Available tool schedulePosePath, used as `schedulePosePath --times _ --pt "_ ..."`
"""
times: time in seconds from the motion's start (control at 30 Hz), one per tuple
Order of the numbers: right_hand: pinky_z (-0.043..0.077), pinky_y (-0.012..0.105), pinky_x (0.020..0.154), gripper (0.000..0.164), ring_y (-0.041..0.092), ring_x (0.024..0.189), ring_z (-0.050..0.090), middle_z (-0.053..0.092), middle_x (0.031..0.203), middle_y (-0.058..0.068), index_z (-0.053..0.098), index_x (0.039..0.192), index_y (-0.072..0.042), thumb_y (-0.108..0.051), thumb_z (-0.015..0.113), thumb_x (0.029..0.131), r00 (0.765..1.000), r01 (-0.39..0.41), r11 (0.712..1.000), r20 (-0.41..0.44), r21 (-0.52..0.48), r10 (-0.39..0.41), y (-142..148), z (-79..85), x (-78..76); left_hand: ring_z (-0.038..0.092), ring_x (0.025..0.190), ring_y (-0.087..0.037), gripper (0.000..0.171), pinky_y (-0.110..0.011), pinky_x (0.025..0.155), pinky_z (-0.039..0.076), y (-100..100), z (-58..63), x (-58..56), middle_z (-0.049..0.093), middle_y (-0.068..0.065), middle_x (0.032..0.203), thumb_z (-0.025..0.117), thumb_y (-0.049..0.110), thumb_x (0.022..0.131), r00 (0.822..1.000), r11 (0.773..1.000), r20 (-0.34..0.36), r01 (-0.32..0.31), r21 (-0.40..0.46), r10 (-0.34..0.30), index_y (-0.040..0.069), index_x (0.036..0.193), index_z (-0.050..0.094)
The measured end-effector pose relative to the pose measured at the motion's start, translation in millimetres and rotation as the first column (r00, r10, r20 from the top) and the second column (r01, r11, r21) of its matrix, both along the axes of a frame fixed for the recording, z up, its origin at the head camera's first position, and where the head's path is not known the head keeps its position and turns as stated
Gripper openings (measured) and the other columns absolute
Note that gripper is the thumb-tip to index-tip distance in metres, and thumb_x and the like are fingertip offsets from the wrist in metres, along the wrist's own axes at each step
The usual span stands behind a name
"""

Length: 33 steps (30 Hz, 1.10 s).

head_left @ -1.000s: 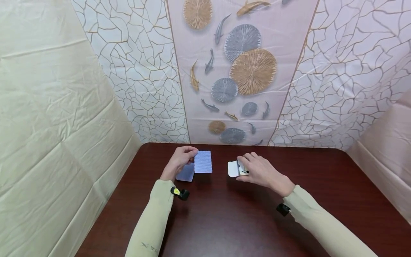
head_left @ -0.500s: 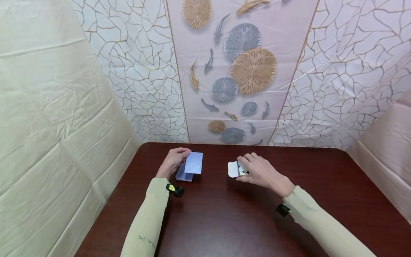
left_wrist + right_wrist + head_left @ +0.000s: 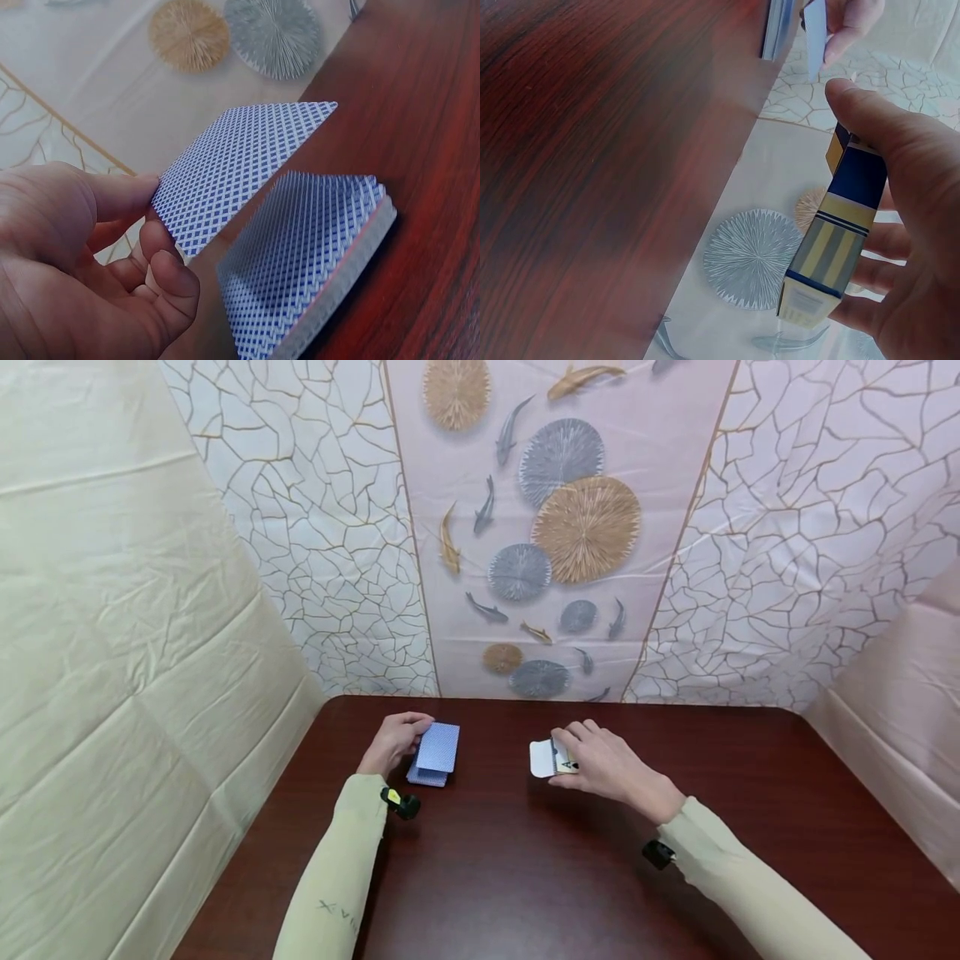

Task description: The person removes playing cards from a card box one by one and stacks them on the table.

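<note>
My left hand pinches one corner of a playing card with a blue-and-white checked back. The card is tilted in the air just above a squared deck of cards, which lies on the table with matching backs up. Over the table's middle, my right hand holds a card box, blue and cream striped on its side, between thumb and fingers. The box's white flap stands out to the left. A black-marked ace shows beside the flap in the head view; the rest of the box is behind my fingers there.
The dark red-brown table ends at the back against a hanging cloth printed with fish and round leaves. Pale cloth slopes down along the left side. Another cloth hangs at the right.
My left hand has moved left and slightly down, bringing the card from beside the deck to above it. The right hand with the card box has stayed nearly still.
</note>
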State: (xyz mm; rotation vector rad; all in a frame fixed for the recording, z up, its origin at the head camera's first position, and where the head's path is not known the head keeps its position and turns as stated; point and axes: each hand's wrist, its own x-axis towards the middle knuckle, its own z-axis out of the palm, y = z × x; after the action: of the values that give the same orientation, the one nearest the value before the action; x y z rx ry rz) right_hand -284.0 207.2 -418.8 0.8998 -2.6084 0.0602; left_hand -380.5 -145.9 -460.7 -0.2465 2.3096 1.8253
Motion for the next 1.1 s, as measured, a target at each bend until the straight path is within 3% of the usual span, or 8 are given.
schedulePosePath --times 0.67,0.93,1.1 --pt "0.051 0.041 0.076 0.070 0.027 0.099 0.057 0.063 0.110 0.010 0.060 0.126 -0.006 -0.052 0.079 0.075 1.000 -0.007 1.000 -0.003 -0.006 0.007 0.1 0.4 2.4 0.052 0.074 -0.016 0.025 -0.027 0.065 0.044 -9.7 -14.8 1.4 0.062 0.001 0.088 0.059 0.020 0.099 0.999 0.998 0.014 0.047 -0.046 -0.046 0.011 0.120 0.068" --pt "0.051 0.040 0.075 0.071 0.027 0.098 0.057 0.063 0.109 0.010 0.060 0.125 -0.006 -0.051 0.080 0.075 1.000 -0.012 1.000 -0.015 -0.002 0.012 2.2 -0.5 1.9 0.052 0.078 -0.019 0.022 -0.026 0.064 0.043 -13.8 -16.8 1.2 0.060 -0.002 0.092 0.058 0.021 0.099 0.998 0.991 0.015 0.063 -0.114 -0.062 0.011 0.116 0.069" --pt "0.051 0.040 0.074 0.071 0.026 0.097 0.056 0.063 0.108 0.009 0.060 0.125 -0.006 -0.052 0.080 0.075 1.000 -0.018 1.000 -0.006 -0.007 0.017 3.2 -1.5 1.2 0.048 0.068 -0.015 0.021 -0.025 0.061 0.040 -14.1 -18.6 1.1 0.059 -0.002 0.089 0.059 0.021 0.099 0.998 0.984 -0.002 0.062 -0.169 -0.063 0.011 0.113 0.069"
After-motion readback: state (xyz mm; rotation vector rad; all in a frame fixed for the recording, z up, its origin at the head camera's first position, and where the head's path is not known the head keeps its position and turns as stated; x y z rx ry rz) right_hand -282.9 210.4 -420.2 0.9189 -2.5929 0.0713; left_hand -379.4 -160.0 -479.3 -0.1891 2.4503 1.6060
